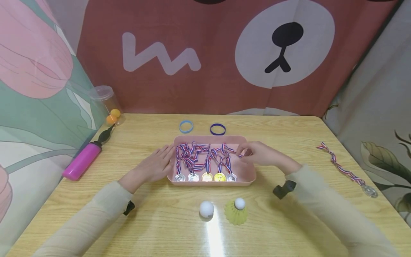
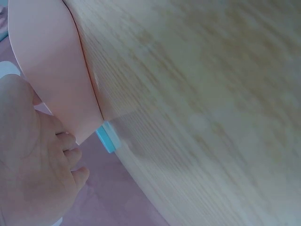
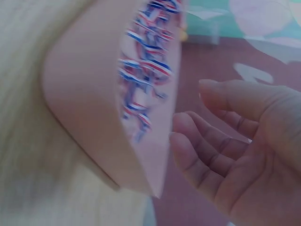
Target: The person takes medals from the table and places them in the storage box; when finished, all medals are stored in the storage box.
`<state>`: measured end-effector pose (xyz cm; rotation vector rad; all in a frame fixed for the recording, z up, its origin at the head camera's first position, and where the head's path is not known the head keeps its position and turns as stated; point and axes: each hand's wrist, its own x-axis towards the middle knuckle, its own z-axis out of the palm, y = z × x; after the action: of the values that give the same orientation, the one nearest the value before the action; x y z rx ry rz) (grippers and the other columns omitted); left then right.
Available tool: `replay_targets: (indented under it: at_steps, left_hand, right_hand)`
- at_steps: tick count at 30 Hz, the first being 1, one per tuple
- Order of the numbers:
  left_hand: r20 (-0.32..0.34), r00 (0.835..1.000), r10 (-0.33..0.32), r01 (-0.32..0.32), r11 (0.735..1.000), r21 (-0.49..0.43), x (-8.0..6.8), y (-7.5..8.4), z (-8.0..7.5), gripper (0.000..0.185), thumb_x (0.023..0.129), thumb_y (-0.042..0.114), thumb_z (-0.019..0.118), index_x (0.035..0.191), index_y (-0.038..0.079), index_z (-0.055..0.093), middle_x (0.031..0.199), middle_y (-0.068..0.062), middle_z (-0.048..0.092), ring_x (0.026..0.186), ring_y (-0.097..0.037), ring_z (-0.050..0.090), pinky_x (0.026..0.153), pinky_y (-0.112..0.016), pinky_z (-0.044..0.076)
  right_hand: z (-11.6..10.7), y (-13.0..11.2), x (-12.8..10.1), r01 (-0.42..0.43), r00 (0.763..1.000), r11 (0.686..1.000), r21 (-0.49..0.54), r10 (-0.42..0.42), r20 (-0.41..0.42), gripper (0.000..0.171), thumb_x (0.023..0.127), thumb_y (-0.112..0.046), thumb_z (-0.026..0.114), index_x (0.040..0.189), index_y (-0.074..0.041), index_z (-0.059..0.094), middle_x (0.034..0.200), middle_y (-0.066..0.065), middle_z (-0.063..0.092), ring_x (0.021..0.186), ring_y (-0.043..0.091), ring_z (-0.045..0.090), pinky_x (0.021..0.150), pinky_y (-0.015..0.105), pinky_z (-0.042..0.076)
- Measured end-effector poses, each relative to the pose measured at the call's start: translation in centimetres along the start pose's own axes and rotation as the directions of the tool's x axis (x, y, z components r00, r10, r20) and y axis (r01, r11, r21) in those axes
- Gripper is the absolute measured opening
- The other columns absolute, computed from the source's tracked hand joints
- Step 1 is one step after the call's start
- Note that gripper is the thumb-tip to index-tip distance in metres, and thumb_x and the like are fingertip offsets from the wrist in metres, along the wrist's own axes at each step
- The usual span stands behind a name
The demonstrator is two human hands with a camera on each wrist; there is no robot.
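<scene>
A pink tray [image 1: 246, 172] holds several medals, gold and silver, lined up along its near side. Their red, white and blue ribbons [image 1: 199, 166] lie tangled behind them. With fingers extended, my left hand [image 1: 157, 163] rests against the tray's left wall; in the left wrist view the hand [image 2: 37, 160] is beside the pink wall. My right hand [image 1: 259, 153] hovers at the tray's right end, close to a ribbon's end. Seen from the right wrist, its fingers are loosely bent, thumb apart, and no ribbon shows between them.
Behind the tray lie a light blue wristband [image 1: 186, 126] and a dark blue one [image 1: 218, 129]. In front are a white ball [image 1: 207, 209] and a yellow shuttlecock [image 1: 236, 213]. A pink pump [image 1: 82, 160] and clear jar [image 1: 107, 98] stand left; another medal [image 1: 370, 191] lies far right.
</scene>
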<state>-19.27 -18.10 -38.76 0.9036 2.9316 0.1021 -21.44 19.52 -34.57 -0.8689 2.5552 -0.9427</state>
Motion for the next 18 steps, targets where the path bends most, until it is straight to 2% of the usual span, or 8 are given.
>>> replay_targets:
  at_steps: [3, 8, 14, 18]
  left_hand:
    - [0.003, 1.0, -0.002, 0.002, 1.0, -0.004, 0.1, 0.0, 0.1, 0.056, 0.1, 0.029, 0.025, 0.145, -0.002, 0.015, 0.15, -0.017, 0.011, 0.136, -0.034, 0.011, 0.11, -0.046, 0.013]
    - [-0.008, 1.0, 0.007, -0.007, 1.0, -0.007, 0.2, 0.2, 0.0, 0.056, 0.099, 0.027, 0.028, 0.145, -0.004, 0.016, 0.15, -0.018, 0.013, 0.136, -0.035, 0.012, 0.11, -0.046, 0.013]
    - [-0.01, 1.0, 0.008, -0.008, 1.0, -0.002, 0.2, 0.3, -0.2, 0.056, 0.099, 0.026, 0.029, 0.144, -0.004, 0.017, 0.15, -0.019, 0.013, 0.136, -0.036, 0.012, 0.109, -0.047, 0.014]
    - [-0.011, 1.0, 0.011, -0.011, 1.0, 0.002, 0.1, 0.3, -0.3, 0.056, 0.099, 0.026, 0.029, 0.144, -0.005, 0.017, 0.149, -0.02, 0.014, 0.136, -0.036, 0.012, 0.109, -0.048, 0.015]
  right_hand:
    - [-1.2, 0.3, -1.2, -0.004, 0.999, 1.0, -0.002, 0.004, -0.051, 0.013, 0.085, -0.007, 0.064, 0.098, -0.005, 0.063, 0.099, 0.01, 0.063, 0.081, 0.018, 0.06, 0.072, 0.034, 0.051]
    - [-3.4, 1.7, -4.3, -0.036, 0.987, 0.999, 0.002, 0.036, -0.157, 0.014, 0.086, -0.009, 0.065, 0.1, -0.005, 0.062, 0.098, 0.008, 0.061, 0.078, 0.018, 0.059, 0.065, 0.031, 0.051]
    - [-5.9, 3.7, -9.0, -0.109, 0.95, 0.994, 0.008, 0.106, -0.293, 0.018, 0.09, -0.014, 0.061, 0.104, -0.005, 0.06, 0.107, 0.012, 0.057, 0.082, 0.013, 0.059, 0.064, 0.026, 0.05]
    - [-7.4, 5.0, -12.4, -0.174, 0.917, 0.984, 0.045, 0.179, -0.358, 0.022, 0.091, -0.017, 0.059, 0.109, -0.004, 0.057, 0.107, 0.002, 0.057, 0.083, 0.006, 0.059, 0.067, 0.02, 0.048]
